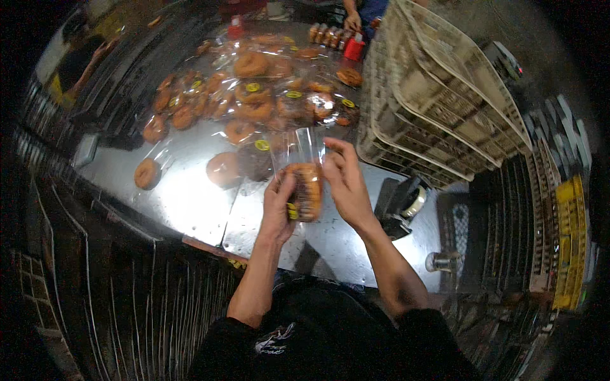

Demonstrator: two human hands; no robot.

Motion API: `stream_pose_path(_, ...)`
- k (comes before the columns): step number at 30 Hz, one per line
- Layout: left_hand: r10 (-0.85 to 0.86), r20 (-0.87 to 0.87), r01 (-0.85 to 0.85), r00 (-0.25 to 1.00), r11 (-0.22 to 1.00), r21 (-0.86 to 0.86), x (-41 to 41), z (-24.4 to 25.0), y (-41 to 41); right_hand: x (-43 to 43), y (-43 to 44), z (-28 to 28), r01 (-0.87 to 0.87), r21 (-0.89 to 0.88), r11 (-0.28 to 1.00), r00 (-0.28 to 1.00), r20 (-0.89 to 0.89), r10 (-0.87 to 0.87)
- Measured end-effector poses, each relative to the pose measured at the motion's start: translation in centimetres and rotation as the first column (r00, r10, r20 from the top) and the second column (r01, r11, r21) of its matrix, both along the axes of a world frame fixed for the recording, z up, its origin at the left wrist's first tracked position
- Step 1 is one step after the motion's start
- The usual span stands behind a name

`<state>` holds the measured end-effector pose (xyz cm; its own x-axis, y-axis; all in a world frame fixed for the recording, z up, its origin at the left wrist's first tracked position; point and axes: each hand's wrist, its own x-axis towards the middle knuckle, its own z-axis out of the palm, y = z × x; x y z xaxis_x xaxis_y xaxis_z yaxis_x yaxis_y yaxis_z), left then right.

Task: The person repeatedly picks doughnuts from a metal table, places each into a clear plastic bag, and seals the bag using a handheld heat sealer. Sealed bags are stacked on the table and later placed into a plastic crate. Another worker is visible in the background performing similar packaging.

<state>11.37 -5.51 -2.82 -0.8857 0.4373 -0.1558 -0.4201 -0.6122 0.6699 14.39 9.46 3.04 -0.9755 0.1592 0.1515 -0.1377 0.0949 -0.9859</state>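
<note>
My left hand [280, 205] grips a clear plastic bag of ring-shaped baked goods [307, 190], which bears a yellow sticker. The bag's loose top stands up above the fingers. On its right side, my right hand [345, 181] has bent fingers close to the bag's upper edge; whether they touch the plastic is unclear. Beyond my hands many bagged ring-shaped breads [252, 102] lie in a heap on the metal table [190, 209]. A tape dispenser [402, 207] with a pale roll rests to the right of my right hand.
Stacked beige plastic crates [438, 95] stand at the right of the table. A clear glass or jar [443, 262] lies near the right edge. Another person's hand [352, 21] is by a red object [354, 47] at the far side. Another person [78, 66] is at the far left.
</note>
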Motion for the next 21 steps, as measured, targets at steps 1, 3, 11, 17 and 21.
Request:
stream_pose_path(1, 0.018, -0.06, -0.025, 0.998, 0.993, -0.116, 1.2, 0.4, 1.9, 2.2, 1.4, -0.2, 0.031, -0.104, 0.994, 0.999, -0.023, -0.034)
stream_pose_path(3, 0.075, -0.19, -0.129, 0.979, 0.948, -0.291, 3.7, 0.8, 5.2, 6.3, 3.1, -1.2, 0.201, -0.021, 0.979, 0.979, 0.042, -0.2)
stream_pose_path(11, 0.058, -0.584, -0.397, 0.81, 0.787, -0.473, 8.8, 2.6, 11.3, 13.8, 7.9, -1.2, 0.258, -0.136, 0.957, 0.96, -0.076, -0.269)
stream_pose_path(17, -0.173, -0.951, -0.701, 0.255, 0.644, -0.305, 11.9, 5.8, 11.3, 17.0, 10.6, 0.8, 0.413, 0.149, 0.898, 0.869, -0.358, -0.341)
stream_pose_path(21, 0.034, -0.788, -0.534, 0.615, 0.753, -0.385, 13.7, 6.7, 10.9, 17.8, 10.2, 0.6, 0.47, -0.09, 0.878, 0.796, -0.386, -0.466)
